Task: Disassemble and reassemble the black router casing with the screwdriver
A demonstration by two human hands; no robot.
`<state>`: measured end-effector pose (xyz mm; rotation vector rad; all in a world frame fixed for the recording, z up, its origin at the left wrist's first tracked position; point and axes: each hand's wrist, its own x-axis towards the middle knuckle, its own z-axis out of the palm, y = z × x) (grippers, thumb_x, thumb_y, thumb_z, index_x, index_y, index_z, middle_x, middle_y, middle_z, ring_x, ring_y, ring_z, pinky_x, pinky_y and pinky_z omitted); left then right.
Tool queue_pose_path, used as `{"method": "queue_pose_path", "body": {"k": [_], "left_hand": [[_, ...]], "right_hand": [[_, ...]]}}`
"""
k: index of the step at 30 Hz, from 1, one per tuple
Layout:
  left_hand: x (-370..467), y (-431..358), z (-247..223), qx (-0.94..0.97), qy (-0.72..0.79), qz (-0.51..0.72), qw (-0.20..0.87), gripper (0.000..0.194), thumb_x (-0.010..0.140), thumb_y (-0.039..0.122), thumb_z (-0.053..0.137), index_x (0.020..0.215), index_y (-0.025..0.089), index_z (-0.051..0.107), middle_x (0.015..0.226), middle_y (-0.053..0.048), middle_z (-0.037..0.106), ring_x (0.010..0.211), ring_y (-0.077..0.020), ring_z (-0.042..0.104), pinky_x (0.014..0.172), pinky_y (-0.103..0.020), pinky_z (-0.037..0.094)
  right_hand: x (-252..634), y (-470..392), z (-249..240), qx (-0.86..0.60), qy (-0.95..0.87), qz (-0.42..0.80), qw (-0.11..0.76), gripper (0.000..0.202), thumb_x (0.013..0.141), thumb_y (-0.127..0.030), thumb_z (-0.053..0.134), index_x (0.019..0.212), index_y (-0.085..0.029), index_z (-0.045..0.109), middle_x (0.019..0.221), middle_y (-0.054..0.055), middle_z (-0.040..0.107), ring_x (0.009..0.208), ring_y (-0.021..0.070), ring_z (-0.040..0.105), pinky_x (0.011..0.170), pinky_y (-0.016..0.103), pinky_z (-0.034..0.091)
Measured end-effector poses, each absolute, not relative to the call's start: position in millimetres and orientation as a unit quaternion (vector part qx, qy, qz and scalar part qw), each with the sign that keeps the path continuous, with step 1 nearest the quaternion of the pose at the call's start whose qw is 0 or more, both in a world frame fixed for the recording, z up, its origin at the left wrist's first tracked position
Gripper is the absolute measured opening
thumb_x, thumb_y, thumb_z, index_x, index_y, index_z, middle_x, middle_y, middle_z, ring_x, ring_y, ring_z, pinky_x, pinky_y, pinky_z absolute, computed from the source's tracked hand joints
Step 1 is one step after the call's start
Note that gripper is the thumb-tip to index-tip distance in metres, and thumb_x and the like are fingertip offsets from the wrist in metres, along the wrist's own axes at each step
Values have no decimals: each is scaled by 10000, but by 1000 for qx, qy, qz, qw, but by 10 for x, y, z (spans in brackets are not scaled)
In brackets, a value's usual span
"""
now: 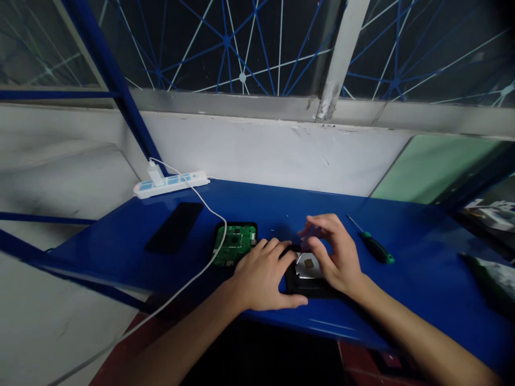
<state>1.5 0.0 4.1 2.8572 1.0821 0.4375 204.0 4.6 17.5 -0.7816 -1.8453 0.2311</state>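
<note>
My right hand (336, 252) is closed round a small screwdriver (310, 236) with a purple handle. Its shaft slants down to the left edge of a silver metal plate (309, 272), which has a small brownish square pad on it. The plate sits in a black casing (317, 289) lying on the blue table. My left hand (263, 276) lies with fingers spread at the casing's left side, index finger near the screwdriver tip and thumb by the front edge. Left of that hand is a green circuit board (233, 244) in another black shell, partly covered by a white cable.
A green-handled screwdriver (376, 246) lies to the right. A dark flat phone-like slab (175, 228) is at left, near a white power strip (173, 184). The white cable (193, 279) crosses the table (426, 279). A silvery-green bag (491, 279) sits at far right.
</note>
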Motion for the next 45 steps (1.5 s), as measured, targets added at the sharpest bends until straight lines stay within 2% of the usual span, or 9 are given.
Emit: {"method": "queue_pose_path", "body": {"k": [5,9,13,16,24,33,37,40,45], "left_hand": [[9,3,32,925,351,143,29,779,761,778,640,1257,180,584,1382,-121,576,1197,-333,536,1038,-495,414],[11,4,17,925,350,142,29,790,759,784,637,1266,180,580,1389,-125,571,1197,-333,533,1031,-491,414],[14,3,10,924,353,144,33,774,752,769,657,1263,193,582,1384,-123,575,1190,-339,539,1034,-492,410],[13,5,15,923,355,144,37,787,744,765,665,1280,197,574,1373,-117,587,1187,-345,541,1029,-498,415],[11,11,7,923,352,152,28,765,748,781,642,1236,195,595,1371,-116,583,1184,-337,544,1028,-496,418],[15,6,11,923,355,145,23,794,737,778,660,1275,200,574,1386,-124,580,1176,-345,554,1017,-497,430],[16,4,26,924,351,147,28,807,748,779,648,1296,192,566,1400,-125,570,1194,-342,544,1031,-491,424],[16,1,30,925,350,146,28,777,765,781,629,1266,188,581,1392,-128,572,1198,-339,540,1032,-494,419],[11,1,23,924,352,146,29,767,766,783,629,1253,192,585,1395,-124,568,1194,-339,537,1038,-499,407]], "right_hand": [[2040,25,173,-346,-780,120,508,518,1020,-158,419,1511,-315,372,1264,83,623,987,185,701,840,383,594],[2033,40,161,-352,-781,103,506,570,1003,-131,461,1529,-322,352,1134,60,647,916,176,692,825,378,589],[2031,59,164,-345,-778,67,520,531,938,-150,624,1423,-321,489,941,23,568,775,164,619,704,352,574],[2039,60,173,-337,-781,61,522,485,928,-176,650,1376,-313,525,925,20,538,750,161,594,669,345,558],[2040,25,173,-350,-781,127,501,564,1028,-150,382,1563,-304,292,1310,109,580,986,186,674,798,385,591],[2045,66,185,-337,-782,44,522,455,917,-181,672,1337,-298,541,943,35,555,786,176,605,709,380,570],[2057,30,202,-333,-789,72,511,421,992,-209,525,1402,-297,505,1074,78,561,872,188,639,734,390,584],[2058,1,197,-334,-788,114,505,521,1022,-179,404,1527,-302,367,1274,115,563,986,198,673,798,403,597],[2032,12,149,-346,-775,120,515,611,1011,-136,431,1574,-309,269,1314,111,613,961,188,705,804,393,613]]}}
